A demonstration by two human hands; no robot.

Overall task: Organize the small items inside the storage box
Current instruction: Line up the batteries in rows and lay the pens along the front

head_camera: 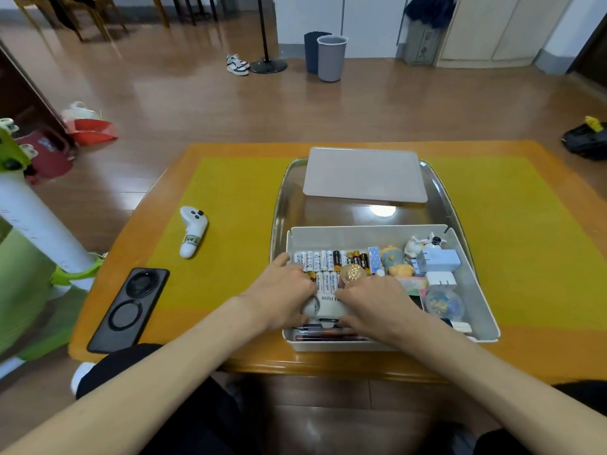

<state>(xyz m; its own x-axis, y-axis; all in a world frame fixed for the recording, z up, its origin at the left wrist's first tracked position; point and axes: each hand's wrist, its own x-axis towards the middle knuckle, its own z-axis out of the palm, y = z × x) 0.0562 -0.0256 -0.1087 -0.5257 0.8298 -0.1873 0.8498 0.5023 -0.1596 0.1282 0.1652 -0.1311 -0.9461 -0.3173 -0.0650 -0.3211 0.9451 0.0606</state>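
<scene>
A white storage box sits on a metal tray near the table's front edge. Along its far side lie several white and dark batteries, a gold coin, small figurines, white plug adapters and a clear ball. A white mini fan labelled "MINI FA" lies in the box's front left part. My left hand grips its left end, fingers reaching over the batteries. My right hand holds its right side. Pens lie under my hands at the front wall.
The box lid lies on the far end of the metal tray. On the yellow mat to the left are a white controller and a black phone. Bins and shoes stand on the floor beyond.
</scene>
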